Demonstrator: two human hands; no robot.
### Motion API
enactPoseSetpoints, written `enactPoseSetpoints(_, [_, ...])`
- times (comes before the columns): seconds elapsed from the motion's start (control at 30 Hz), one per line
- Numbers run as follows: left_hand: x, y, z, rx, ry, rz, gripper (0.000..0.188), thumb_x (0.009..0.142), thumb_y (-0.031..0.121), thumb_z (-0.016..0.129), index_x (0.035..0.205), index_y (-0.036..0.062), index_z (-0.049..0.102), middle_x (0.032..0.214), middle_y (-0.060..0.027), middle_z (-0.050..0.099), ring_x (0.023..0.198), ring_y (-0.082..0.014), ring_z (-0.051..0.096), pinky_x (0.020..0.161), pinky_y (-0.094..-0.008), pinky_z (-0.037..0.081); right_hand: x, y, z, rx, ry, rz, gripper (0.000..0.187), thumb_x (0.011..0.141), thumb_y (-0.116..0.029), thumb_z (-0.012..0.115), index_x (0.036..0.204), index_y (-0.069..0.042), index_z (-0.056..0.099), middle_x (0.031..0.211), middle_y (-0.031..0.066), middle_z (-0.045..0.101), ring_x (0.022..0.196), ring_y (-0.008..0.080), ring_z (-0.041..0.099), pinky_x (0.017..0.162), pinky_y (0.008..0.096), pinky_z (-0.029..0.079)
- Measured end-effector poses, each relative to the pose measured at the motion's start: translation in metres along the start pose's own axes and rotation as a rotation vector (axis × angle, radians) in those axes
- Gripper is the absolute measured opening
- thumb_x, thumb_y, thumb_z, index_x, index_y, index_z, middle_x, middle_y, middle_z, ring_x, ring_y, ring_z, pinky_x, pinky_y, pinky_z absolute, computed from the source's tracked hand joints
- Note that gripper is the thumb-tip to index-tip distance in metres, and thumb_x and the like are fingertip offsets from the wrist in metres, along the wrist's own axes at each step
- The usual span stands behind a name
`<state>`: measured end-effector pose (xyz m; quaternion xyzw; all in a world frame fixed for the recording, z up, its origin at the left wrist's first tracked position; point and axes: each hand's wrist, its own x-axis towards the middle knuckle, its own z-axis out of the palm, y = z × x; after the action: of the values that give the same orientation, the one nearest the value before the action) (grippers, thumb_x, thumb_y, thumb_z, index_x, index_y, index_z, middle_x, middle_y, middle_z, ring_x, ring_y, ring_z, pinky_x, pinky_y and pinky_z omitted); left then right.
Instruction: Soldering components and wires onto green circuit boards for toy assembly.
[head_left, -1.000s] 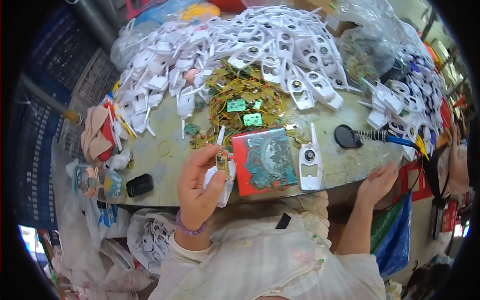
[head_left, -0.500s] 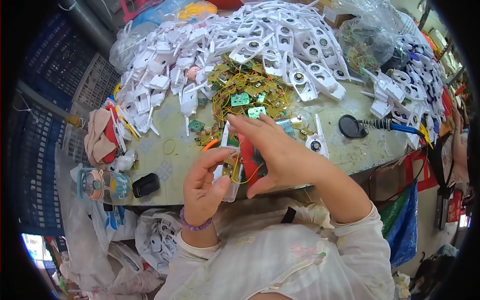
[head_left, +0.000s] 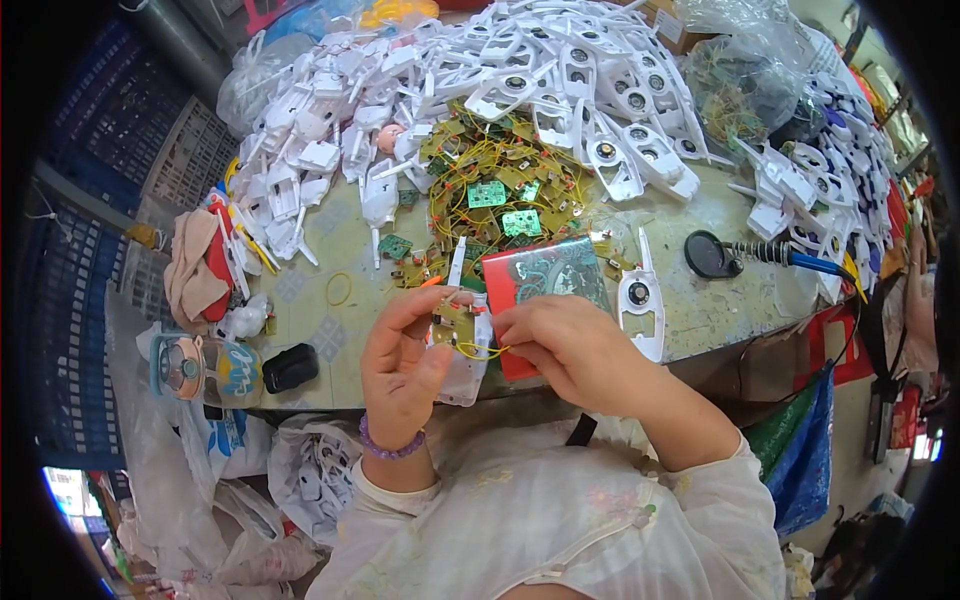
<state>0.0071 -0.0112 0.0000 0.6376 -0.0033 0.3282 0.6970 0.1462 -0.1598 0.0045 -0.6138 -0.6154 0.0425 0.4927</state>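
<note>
My left hand, with a purple bead bracelet at the wrist, is closed around a white plastic housing with a thin arm pointing away from me. A small tan circuit board sits at the housing's open side, near my left fingertips. From it a yellow wire loops out toward my right hand, whose thumb and fingers are pinched at the wire's end. Under and beyond my right hand lies a flat red item with a dark patterned panel.
Circuit boards with yellow wires are heaped ahead, with white housings piled behind. A white shell with a round black part lies right, near a blue-handled soldering iron. A drink bottle and black case are left.
My right hand has come down from a raised, spread pose into a pinch by the yellow wire, uncovering more of the red item. My left hand still holds the housing.
</note>
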Motion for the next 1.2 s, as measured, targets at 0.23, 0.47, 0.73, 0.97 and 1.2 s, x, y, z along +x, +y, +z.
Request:
enactPoseSetpoints(0.23, [-0.003,-0.004,-0.002,0.162,0.110,0.141,0.039,0.078,-0.004,0.056,0.116,-0.0014,0.046,0.121,-0.0156,0.049,0.117,-0.0271,0.051,0.101,-0.0382,0.037,-0.002,-0.012,-0.005,-0.083,0.101,0.145,0.014,0.079,-0.002,0.066,0.092,-0.006,0.063,0.086,0.0084,0.065,0.076,0.0243,0.061,0.063,0.0339,0.045])
enactPoseSetpoints(0.47, [-0.009,-0.021,-0.001,0.314,0.227,0.128,0.045,0.074,-0.009,0.056,0.115,0.0028,0.041,0.123,-0.0148,0.043,0.120,-0.0295,0.048,0.102,-0.0388,0.036,0.005,-0.014,-0.007,0.052,0.130,0.213,0.011,0.081,-0.003,0.066,0.092,-0.001,0.065,0.077,0.0106,0.066,0.063,0.0201,0.062,0.058,0.0298,0.048])
enactPoseSetpoints(0.73, [-0.001,0.009,0.026,1.205,-0.004,0.300,0.045,0.073,0.000,0.066,0.116,0.0094,0.056,0.117,-0.0071,0.060,0.116,-0.0307,0.053,0.106,-0.0566,0.022,0.011,-0.019,0.004,0.037,0.092,0.323,0.008,0.086,-0.006,0.061,0.091,-0.002,0.057,0.072,0.0122,0.061,0.060,0.0219,0.062,0.054,0.0314,0.047])
enactPoseSetpoints(0.97, [0.000,-0.003,0.025,1.258,-0.027,0.495,0.031,0.074,0.005,0.071,0.104,0.0119,0.064,0.092,0.0009,0.068,0.087,-0.0153,0.066,0.106,-0.0556,0.024,0.004,-0.020,0.003,0.171,0.086,0.400,0.014,0.089,-0.014,0.056,0.094,-0.003,0.049,0.069,0.0148,0.063,0.062,0.0337,0.062,0.053,0.0402,0.048])
enactPoseSetpoints(1.2, [0.000,-0.005,0.028,1.307,-0.027,0.535,0.031,0.072,0.007,0.073,0.101,0.0130,0.067,0.092,0.0019,0.067,0.086,-0.0144,0.065,0.106,-0.0544,0.024,0.004,-0.022,-0.001,0.418,0.044,0.580,0.014,0.090,-0.014,0.055,0.095,-0.002,0.048,0.067,0.0163,0.062,0.061,0.0323,0.063,0.054,0.0385,0.048])
